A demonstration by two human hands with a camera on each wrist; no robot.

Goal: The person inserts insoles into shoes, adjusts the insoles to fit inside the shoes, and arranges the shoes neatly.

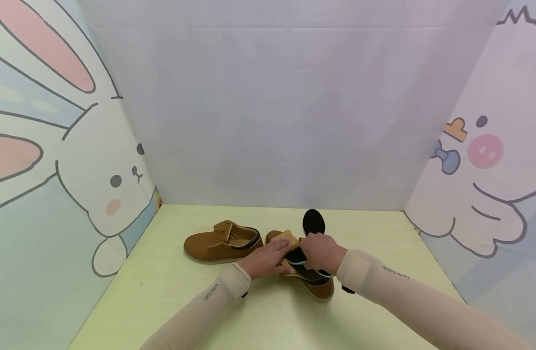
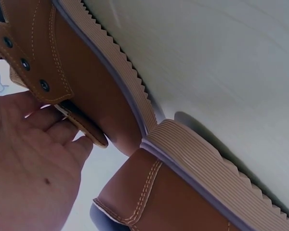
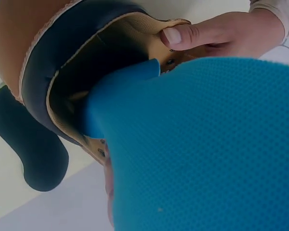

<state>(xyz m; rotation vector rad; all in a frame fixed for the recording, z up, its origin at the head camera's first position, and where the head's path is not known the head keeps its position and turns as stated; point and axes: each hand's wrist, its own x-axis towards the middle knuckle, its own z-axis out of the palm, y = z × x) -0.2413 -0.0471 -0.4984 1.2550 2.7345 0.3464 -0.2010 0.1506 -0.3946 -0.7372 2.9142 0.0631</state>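
Blue, mesh-textured flexible insole (image 3: 207, 134) lies nearest the right wrist camera, one end bent into the brown, leather-like shoe (image 2: 89, 74) under your hands, and your right hand (image 1: 323, 252) is curled around it, though its fingertips are hidden. Your left hand (image 1: 267, 257) grips this shoe at the opening with bent fingers and thumb. You are probably inserting the insole, so the next move calls for pushing it flat toward the toe.

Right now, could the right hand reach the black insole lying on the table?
Probably yes: the black insole lies beyond the right hand, with nothing visible blocking it, though that hand would likely need to release the blue-faced insole partly inside the shoe.
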